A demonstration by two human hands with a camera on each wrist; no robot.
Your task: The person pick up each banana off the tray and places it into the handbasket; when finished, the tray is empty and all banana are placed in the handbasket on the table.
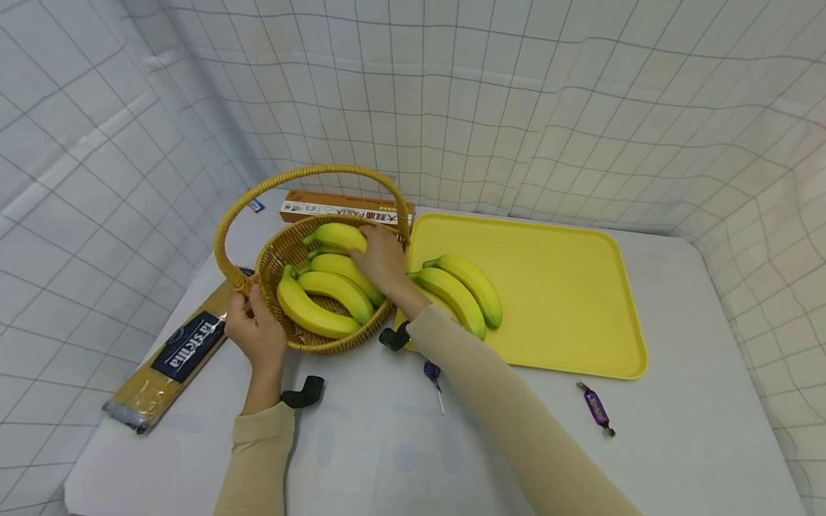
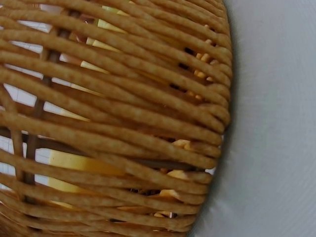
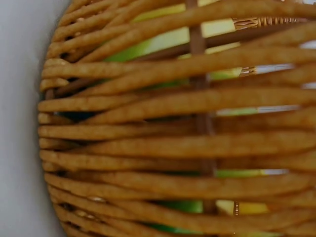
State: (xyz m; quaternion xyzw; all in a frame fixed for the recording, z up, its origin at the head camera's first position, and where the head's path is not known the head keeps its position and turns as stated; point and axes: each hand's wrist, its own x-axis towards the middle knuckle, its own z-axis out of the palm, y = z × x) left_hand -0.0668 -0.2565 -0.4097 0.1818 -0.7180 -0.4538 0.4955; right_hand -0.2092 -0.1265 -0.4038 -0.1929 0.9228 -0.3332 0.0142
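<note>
A wicker basket with a tall arched handle stands at left of centre, with several bananas inside. My left hand grips the basket's left rim at the foot of the handle. Inside the basket, my right hand holds the right end of the rearmost banana; the fingertips are partly hidden. More bananas lie on the left part of a yellow tray, one partly under the right forearm. Both wrist views show mainly the basket's weave, with yellow and green patches behind it.
An orange and white pasta box lies behind the basket. Left of it is a long pasta packet. A purple lollipop and a purple wrapped candy lie in front of the tray. Gridded white curtains surround the table.
</note>
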